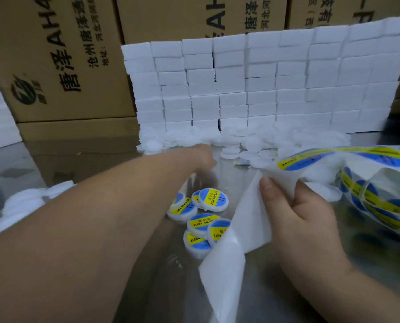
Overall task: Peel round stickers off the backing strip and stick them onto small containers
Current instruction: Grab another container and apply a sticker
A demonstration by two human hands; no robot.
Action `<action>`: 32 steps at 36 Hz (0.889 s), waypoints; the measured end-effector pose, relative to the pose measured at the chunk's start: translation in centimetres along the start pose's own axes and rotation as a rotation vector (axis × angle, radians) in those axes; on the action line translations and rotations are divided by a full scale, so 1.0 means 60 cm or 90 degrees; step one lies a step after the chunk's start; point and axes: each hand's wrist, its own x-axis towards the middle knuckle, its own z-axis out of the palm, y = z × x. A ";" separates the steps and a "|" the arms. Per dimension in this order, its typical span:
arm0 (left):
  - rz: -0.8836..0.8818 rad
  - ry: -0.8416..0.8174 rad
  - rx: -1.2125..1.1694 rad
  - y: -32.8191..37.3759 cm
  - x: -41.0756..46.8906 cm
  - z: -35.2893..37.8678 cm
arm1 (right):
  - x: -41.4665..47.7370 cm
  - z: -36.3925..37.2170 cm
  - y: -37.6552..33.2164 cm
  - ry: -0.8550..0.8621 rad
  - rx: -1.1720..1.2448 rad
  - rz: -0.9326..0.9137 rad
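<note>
My right hand [297, 213] pinches the white backing strip [245, 217], whose bare end hangs toward me. Farther right the strip carries round blue-and-yellow stickers [378, 201] in a loose coil. My left hand [202, 156] reaches far forward to the heap of plain white round containers [252, 145] at the foot of the box wall; its fingers are blurred and I cannot tell whether they hold one. Several labelled containers [213, 200] lie in a small cluster on the metal table between my arms.
A wall of stacked white boxes [264, 82] stands behind the container heap, with brown cartons [61, 59] behind and to the left. More white containers [31, 201] lie at the left. The metal table [276, 287] is shiny.
</note>
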 end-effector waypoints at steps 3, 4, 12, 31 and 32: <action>-0.113 0.112 -0.341 0.014 -0.032 -0.027 | 0.004 -0.001 0.004 0.011 -0.027 0.011; -0.148 0.148 -0.449 0.019 -0.046 -0.038 | 0.005 0.000 0.005 0.012 -0.037 0.017; -0.179 0.078 -1.110 0.081 -0.225 -0.093 | 0.004 0.001 0.002 0.020 -0.086 -0.019; 0.200 0.400 -0.551 0.085 -0.353 -0.031 | -0.012 0.004 -0.020 -0.101 -0.005 0.019; 0.198 0.409 -0.548 0.085 -0.355 -0.032 | -0.014 0.004 -0.022 -0.111 0.010 0.027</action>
